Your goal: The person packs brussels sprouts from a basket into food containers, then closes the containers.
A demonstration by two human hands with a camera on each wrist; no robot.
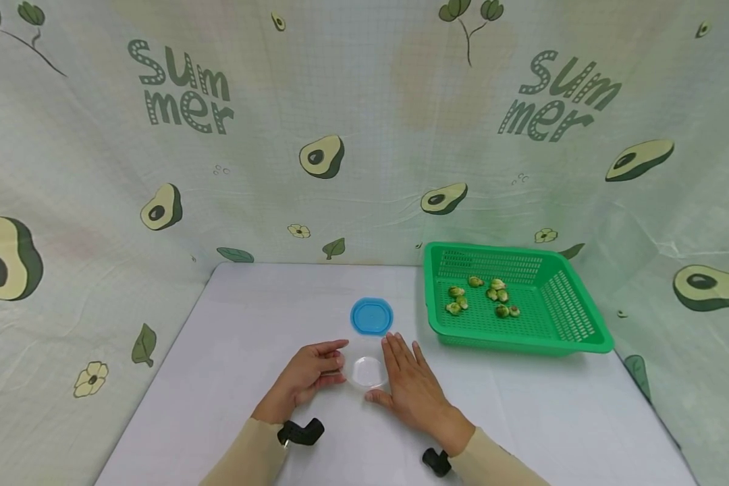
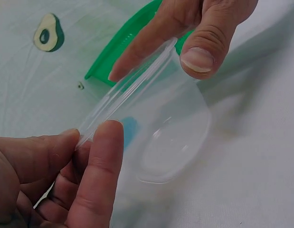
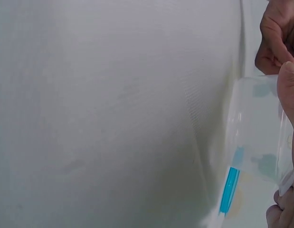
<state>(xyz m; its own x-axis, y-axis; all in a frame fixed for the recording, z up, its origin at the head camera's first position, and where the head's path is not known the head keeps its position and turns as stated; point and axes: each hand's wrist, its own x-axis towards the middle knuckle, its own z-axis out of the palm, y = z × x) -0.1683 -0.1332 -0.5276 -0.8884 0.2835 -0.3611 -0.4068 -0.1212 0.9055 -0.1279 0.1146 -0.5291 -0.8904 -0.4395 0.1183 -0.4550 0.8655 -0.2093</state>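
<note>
A clear round plastic container (image 2: 184,123) stands on the table between both hands, its rim seen edge-on in the left wrist view. My left hand (image 1: 312,374) pinches that rim between thumb and fingers. On the opposite side, my right hand (image 1: 412,385) lies along the container with straight fingers (image 1: 399,354), its thumb spread apart against the near side. Just beyond the container, a blue lid (image 1: 372,316) lies flat on the table; its edge also shows low in the right wrist view.
To the right at the back sits a green perforated basket (image 1: 541,347) with several Brussels sprouts (image 1: 497,290) inside. A white cloth (image 1: 267,304) covers the table. Behind hangs a curtain (image 1: 364,101) printed with avocados.
</note>
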